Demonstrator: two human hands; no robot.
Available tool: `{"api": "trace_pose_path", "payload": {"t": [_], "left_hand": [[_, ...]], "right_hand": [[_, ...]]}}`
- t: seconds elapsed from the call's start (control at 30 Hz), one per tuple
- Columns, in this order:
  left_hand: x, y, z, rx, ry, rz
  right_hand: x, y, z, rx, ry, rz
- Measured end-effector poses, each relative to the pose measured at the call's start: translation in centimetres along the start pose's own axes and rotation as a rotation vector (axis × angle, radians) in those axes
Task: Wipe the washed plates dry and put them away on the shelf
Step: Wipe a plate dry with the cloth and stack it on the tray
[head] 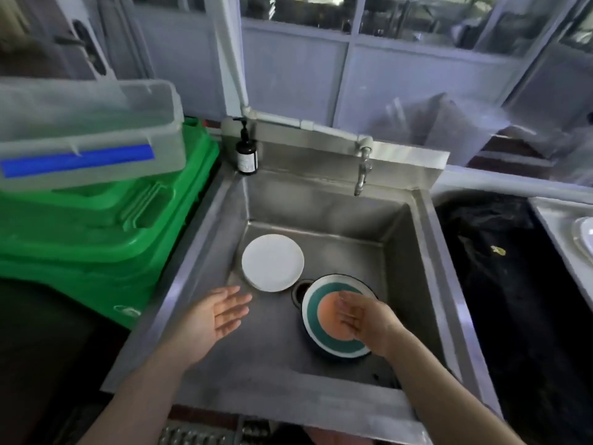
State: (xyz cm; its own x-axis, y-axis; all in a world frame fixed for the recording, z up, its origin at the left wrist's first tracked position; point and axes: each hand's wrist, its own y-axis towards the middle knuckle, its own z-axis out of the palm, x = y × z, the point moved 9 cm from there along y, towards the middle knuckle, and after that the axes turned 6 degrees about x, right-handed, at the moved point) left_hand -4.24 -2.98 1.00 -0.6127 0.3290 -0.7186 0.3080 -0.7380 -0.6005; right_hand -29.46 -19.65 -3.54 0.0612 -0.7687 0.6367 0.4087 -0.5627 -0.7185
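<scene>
In the steel sink (321,213), a white plate (272,262) lies near the basin's left wall. A teal-and-orange plate (324,340) sits toward the front right, beside the drain. The right hand (365,319) hovers over it, fingers straight, holding nothing. The left hand (215,314) hangs open-palmed near the front left, empty.

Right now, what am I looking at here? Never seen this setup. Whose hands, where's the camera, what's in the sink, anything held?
There is no robot: a person wears one wide-angle camera on the head, looking down at their own bare hands. Below is a steel sink with a tap. In the basin lie a white plate and, beside it, a teal and orange plate next to the drain. The left hand hovers open, palm up, holding nothing. The right hand is open over the coloured plate; whether it touches is unclear. A soap bottle stands on the rim; green crates sit left.
</scene>
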Motion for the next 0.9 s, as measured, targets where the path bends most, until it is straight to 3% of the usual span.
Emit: {"api": "trace_pose_path", "payload": {"t": [0.23, 0.47, 0.9], "left_hand": [[1.4, 3.6, -5.2, -0.206, -0.018, -0.051], [3.7, 7.6, -5.5, -0.266, 0.13, -0.188], [8.2, 9.3, -6.1, -0.352, 0.002, -0.352]], "right_hand": [[-3.7, 9.5, 1.6, -0.087, -0.105, 0.182], [-6.2, 17.4, 2.1, -0.152, -0.162, 0.302], [-6.5, 29.1, 5.5, -0.228, -0.256, 0.29]]}}
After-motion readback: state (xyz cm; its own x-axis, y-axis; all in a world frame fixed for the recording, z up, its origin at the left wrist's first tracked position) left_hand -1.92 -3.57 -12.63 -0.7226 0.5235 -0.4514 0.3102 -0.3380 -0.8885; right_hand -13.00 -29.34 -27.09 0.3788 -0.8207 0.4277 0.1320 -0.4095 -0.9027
